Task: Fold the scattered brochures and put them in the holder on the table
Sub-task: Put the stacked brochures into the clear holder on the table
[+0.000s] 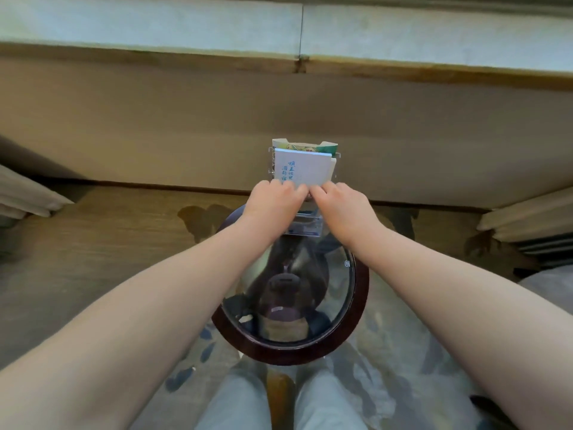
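A clear plastic holder (pixel 305 226) stands at the far edge of a small round glass table (pixel 359 293). A folded white brochure (pixel 307 169) with blue writing sits in the holder's upper part. Behind it, green and cream brochures (pixel 305 145) stick up. My left hand (pixel 273 198) and my right hand (pixel 339 201) meet at the white brochure's near edge, and their curled fingers hold it. The holder's middle is hidden by both hands.
The table has a dark wooden rim and a reflective glass top. Beyond it lie a wooden floor and a tan wall base. Cushioned seat edges (pixel 527 218) flank the scene on both sides. My knees (pixel 235 401) are at the bottom.
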{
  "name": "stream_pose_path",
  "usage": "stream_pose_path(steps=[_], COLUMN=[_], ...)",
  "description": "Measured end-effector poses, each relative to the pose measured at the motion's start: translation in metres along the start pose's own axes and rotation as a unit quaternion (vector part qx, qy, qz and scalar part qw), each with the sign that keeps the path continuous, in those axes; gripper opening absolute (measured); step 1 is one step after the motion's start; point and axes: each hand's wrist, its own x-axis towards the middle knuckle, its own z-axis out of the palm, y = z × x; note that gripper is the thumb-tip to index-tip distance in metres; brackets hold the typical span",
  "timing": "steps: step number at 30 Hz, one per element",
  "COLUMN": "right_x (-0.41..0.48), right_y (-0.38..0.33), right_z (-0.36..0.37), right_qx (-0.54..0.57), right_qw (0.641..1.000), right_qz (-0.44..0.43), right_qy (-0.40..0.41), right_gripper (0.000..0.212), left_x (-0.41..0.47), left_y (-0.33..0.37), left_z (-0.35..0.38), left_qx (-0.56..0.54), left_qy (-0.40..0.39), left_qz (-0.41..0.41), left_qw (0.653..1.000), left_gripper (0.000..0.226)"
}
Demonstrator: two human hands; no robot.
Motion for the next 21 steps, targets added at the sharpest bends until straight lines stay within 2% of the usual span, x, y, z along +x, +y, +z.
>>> stream_pose_path(steps=[9,14,21], right_x=[0.006,0.016,0.028], right_y=[0.012,0.016,0.015], right_z=[0.037,0.051,0.068], right_qx=[0.029,0.038,0.055], right_qw=[0.998,0.996,0.993], right_qz=[0.022,0.034,0.037], right_qy=[-0.045,-0.069,-0.096], right_gripper=[0.039,0.046,0.052], left_x=[0.021,0.032,0.042], left_y=[0.005,0.005,0.002], left_z=[0.031,0.053,0.073], left_qx=[-0.024,-0.051,-0.018], left_qy=[-0.049,-0.065,-0.089], left_qz=[0.043,0.028,0.013], left_qw=[0.998,0.996,0.996], left_gripper=[0.025,0.037,0.030])
